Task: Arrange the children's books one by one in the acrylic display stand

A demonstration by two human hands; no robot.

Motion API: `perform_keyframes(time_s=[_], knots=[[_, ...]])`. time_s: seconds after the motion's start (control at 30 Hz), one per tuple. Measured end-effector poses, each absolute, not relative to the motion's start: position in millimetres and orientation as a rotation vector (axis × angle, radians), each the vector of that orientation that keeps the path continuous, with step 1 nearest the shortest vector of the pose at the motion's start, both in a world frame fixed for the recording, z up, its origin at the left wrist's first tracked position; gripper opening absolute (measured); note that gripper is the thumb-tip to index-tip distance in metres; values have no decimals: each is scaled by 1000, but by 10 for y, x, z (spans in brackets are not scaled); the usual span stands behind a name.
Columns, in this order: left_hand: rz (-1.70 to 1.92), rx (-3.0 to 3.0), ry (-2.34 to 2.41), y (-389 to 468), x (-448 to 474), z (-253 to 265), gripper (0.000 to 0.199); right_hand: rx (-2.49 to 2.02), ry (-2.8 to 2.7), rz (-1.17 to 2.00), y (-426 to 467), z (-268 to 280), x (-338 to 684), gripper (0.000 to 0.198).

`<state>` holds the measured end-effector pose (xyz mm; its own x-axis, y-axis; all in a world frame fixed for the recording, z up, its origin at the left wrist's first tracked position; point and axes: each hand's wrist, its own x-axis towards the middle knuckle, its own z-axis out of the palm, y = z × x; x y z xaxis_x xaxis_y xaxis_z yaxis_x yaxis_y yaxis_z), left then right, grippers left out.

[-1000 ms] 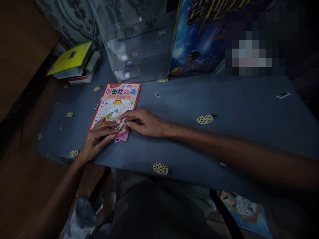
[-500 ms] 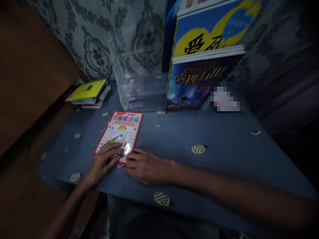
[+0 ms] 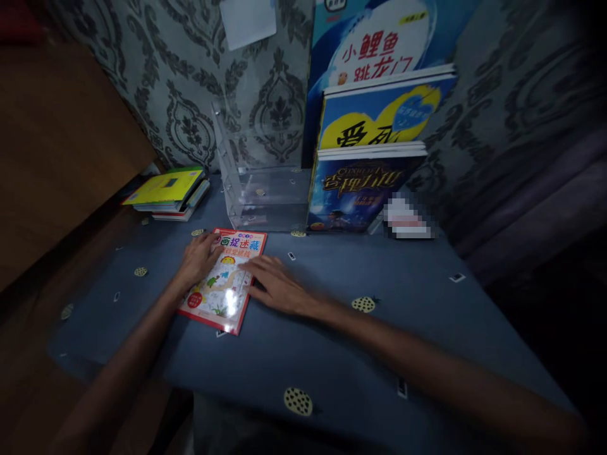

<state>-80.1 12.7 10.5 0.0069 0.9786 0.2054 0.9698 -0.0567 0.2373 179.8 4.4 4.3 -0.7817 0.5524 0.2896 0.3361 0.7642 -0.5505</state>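
Note:
A red-edged picture book (image 3: 220,287) lies face up on the table, its glossy cover catching a bright reflection. Against its upper left side rests my left hand (image 3: 196,260), fingers stretched over the top corner and hiding part of the title. My right hand (image 3: 277,284) is open at the opposite long edge, with its fingertips over the cover and the thumb lower down by the edge. Neither hand is wrapped round the book.
Behind the book stands a clear acrylic rack (image 3: 270,218). Its right side holds upright books, a dark blue one (image 3: 355,193) in front. A stack of books (image 3: 168,189) lies at the back left. A blurred-out item (image 3: 408,218) sits right of the rack on the patterned blue tablecloth (image 3: 327,341).
Both hands have moved up along the book from its lower end, the left to the top corner. My right fingers, curled at the lower corner before, are now extended. The view has tilted up.

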Motion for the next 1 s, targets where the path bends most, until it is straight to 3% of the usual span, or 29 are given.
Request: perform_keyframes(time_s=[0.23, 0.4, 0.57, 0.7, 1.0], knots=[[857, 2093, 2115, 257, -813, 59, 42, -1176, -2526, 460, 485, 71, 1755, 67], [1267, 1291, 1770, 279, -900, 152, 43, -1186, -2549, 496, 435, 45, 1744, 69], [1237, 672, 1499, 231, -867, 338, 34, -1168, -2539, 509, 440, 12, 1765, 71], [1194, 549, 1430, 173, -803, 433, 24, -1153, -2522, 542, 435, 12, 1787, 72], [1493, 361, 1365, 71, -648, 411, 18, -1009, -2296, 771, 448, -34, 1842, 69]])
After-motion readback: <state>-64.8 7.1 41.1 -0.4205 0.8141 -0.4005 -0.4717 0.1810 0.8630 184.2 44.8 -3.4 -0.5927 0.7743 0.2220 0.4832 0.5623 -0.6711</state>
